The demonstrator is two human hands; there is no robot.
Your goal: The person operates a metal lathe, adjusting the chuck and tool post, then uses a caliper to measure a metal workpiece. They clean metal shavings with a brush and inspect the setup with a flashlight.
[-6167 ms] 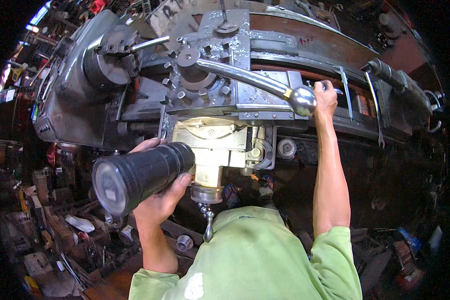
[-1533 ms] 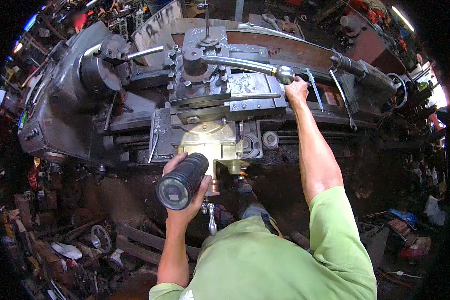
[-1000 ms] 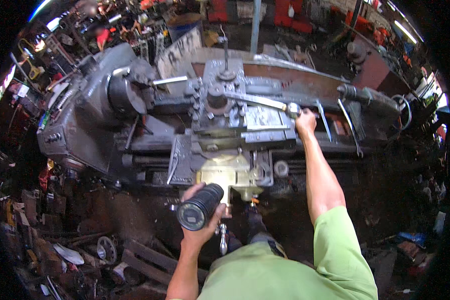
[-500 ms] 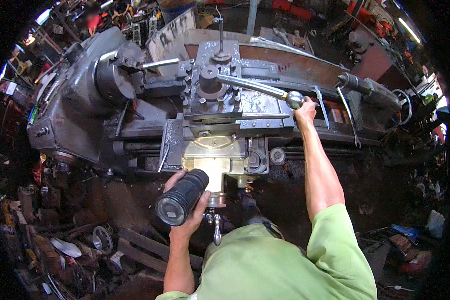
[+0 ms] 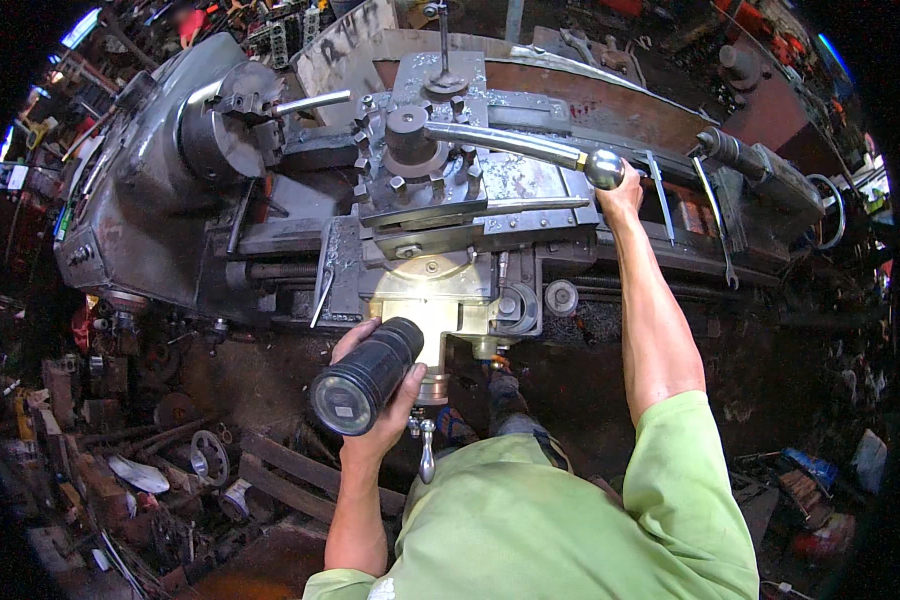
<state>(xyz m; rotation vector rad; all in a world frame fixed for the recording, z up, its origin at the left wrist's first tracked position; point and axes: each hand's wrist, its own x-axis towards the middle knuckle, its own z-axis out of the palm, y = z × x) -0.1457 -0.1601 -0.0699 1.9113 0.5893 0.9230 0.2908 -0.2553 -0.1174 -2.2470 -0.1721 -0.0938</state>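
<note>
My left hand point(image 5: 398, 412) is wrapped round a thick black flashlight point(image 5: 365, 378). Its beam falls on the brass-toned cross slide point(image 5: 432, 285) of a metal lathe. Over the slide stands the square tool post point(image 5: 402, 200), ringed with bolts and littered with metal chips. A long steel lever point(image 5: 510, 142) runs right from the hub on top of the post to a shiny ball knob point(image 5: 604, 169). On that knob my right hand point(image 5: 622, 190) is closed, arm stretched forward; the knob hides part of its fingers. A small crank handle point(image 5: 427, 452) hangs below the flashlight.
The lathe chuck point(image 5: 220, 135) with a bar-like handle sits at left, the tailstock point(image 5: 760, 175) at right. A wrench point(image 5: 718, 225) and a steel strip point(image 5: 660, 195) lie on the bed. Scrap parts and a spoked wheel point(image 5: 208, 455) cover the lower-left floor.
The view has shifted, so the lathe sits higher in the picture. The lever appears turned slightly counterclockwise, with my right hand still on its knob. My left hand keeps the flashlight on the slide.
</note>
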